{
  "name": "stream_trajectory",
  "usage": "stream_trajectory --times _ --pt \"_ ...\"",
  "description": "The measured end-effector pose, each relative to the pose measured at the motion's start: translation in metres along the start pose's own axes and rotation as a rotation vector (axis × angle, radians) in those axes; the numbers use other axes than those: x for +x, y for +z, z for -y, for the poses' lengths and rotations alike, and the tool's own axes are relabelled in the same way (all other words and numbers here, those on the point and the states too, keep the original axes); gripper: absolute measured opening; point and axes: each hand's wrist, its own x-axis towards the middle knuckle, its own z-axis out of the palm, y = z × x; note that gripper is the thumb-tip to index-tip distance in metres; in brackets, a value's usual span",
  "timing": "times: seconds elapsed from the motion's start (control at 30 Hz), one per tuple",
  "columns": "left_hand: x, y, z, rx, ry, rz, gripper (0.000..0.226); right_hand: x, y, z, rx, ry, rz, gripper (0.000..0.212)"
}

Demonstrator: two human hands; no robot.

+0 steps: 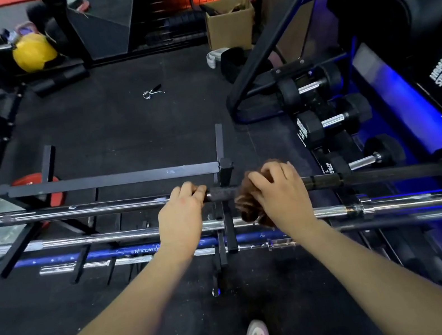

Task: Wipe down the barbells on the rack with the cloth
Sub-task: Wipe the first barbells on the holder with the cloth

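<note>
Your low black steel rack (115,179) spans the middle of the view and carries several long bars lying across it from 9 o'clock to 3 o'clock. The top dark steel barbell (88,210) is the one you are working on; just nearer you lie a chrome barbell (108,236) and a blue-sleeved bar (82,257). At 3 o'clock stands a black dumbbell rack (332,118) holding black hex dumbbells, lit blue along its edge. At 12 o'clock a brown cardboard box (230,25) sits on the black rubber floor (116,117), with a yellow ball (32,52) at 11 o'clock.

Your left hand (182,212) has its fingers curled over the top dark barbell, gripping it just left of the rack's right upright. Your right hand (277,191) clutches a bunched rust-brown cloth (246,207), fingers bent over it, pressing it onto the same barbell just right of that upright. The two hands are near each other but apart, the upright between them.
</note>
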Motion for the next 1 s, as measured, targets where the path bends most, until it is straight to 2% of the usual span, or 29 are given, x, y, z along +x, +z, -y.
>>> stream_trajectory --times 0.07,0.17,0.2,0.33,0.4,0.43,0.53,0.67,0.73,0.9,1.0 --pt "0.003 0.001 0.0 0.005 -0.003 -0.003 0.045 0.025 -0.01 0.003 0.029 0.091 0.196 0.026" --pt "0.003 -0.001 -0.001 -0.007 -0.003 0.007 0.045 0.057 -0.019 -0.003 0.275 0.31 0.451 0.031" --pt "0.001 -0.001 -0.001 -0.019 -0.002 0.004 0.045 0.054 -0.019 -0.003 0.271 0.296 0.445 0.031" --pt "-0.005 0.001 0.002 -0.042 0.011 -0.014 0.042 -0.013 -0.007 0.004 0.081 0.08 0.082 0.03" --pt "-0.004 0.002 0.003 -0.046 0.016 -0.032 0.04 -0.02 -0.001 0.0 0.07 0.042 0.001 0.031" --pt "-0.003 0.001 0.002 -0.047 0.02 -0.034 0.039 -0.011 -0.004 -0.002 0.06 0.06 0.018 0.029" --pt "0.001 -0.002 0.0 -0.058 0.016 -0.02 0.04 0.028 -0.011 -0.002 0.059 0.189 0.208 0.03" --pt "0.001 -0.001 0.002 -0.025 0.026 -0.005 0.041 0.053 -0.017 -0.003 0.203 0.374 0.336 0.033" --pt "0.001 0.0 0.004 -0.034 0.04 0.003 0.043 0.056 -0.022 -0.005 0.23 0.468 0.305 0.034" --pt "0.001 -0.001 0.014 -0.09 0.138 -0.008 0.049 0.033 -0.039 -0.003 0.193 0.449 0.035 0.034" --pt "-0.004 -0.007 0.025 -0.088 0.241 -0.031 0.048 0.02 -0.054 0.015 0.218 0.466 -0.051 0.033"
